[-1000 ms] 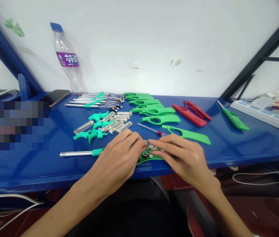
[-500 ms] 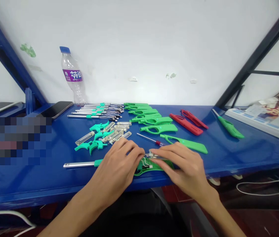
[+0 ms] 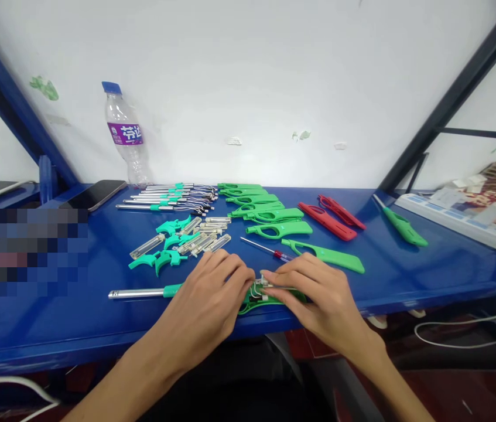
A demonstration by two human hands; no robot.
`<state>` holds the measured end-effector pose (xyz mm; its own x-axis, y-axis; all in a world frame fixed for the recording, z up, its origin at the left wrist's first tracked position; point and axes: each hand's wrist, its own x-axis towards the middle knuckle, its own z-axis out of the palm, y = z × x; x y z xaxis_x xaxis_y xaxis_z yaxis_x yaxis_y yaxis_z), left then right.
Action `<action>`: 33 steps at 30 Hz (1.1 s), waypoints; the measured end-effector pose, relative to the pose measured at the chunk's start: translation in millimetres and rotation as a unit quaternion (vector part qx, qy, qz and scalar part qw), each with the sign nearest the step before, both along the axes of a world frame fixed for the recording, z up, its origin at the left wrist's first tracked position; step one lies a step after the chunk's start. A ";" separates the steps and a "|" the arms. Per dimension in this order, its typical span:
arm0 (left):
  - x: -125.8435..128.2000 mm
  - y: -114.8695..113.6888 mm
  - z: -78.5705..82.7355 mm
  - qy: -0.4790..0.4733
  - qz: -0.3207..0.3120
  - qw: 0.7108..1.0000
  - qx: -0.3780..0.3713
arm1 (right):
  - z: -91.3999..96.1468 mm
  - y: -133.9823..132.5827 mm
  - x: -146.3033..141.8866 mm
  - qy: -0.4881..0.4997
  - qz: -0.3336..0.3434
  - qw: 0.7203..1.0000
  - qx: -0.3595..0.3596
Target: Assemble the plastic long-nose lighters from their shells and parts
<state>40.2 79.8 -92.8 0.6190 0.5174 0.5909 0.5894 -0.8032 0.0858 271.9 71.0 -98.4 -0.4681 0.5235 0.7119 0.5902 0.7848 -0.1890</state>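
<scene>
At the table's front edge lies an opened green gas lighter shell (image 3: 251, 307) with white wires and a small black part inside. Its silver nozzle tube (image 3: 137, 293) with a teal collar points left. My left hand (image 3: 212, 296) is closed over the shell's middle, its fingertips bent down by the wires; what they grip is hidden. Between thumb and fingers, my right hand (image 3: 324, 293) pinches a clear fuel tank (image 3: 266, 281) with its valve end toward my left fingers, just above the shell. Most of the tank is covered by that hand.
Behind my hands lie teal triggers (image 3: 144, 261), several clear tanks (image 3: 206, 241), nozzle tubes (image 3: 146, 207), green shells (image 3: 280, 228), red shells (image 3: 329, 221) and a screwdriver (image 3: 260, 245). A bottle (image 3: 127, 140) and phone (image 3: 101, 193) stand left; a finished-looking lighter (image 3: 403, 225) and power strip (image 3: 458, 220) lie right.
My right hand has moved slightly left and down with the fuel tank, closer to the shell. My left hand stays nearly in place. The whole view has shifted a little.
</scene>
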 end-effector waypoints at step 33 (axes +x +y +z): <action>2.0 -5.9 -3.6 0.039 0.023 0.999 0.001 | -2.2 0.1 0.1 0.003 0.007 1.000 -0.024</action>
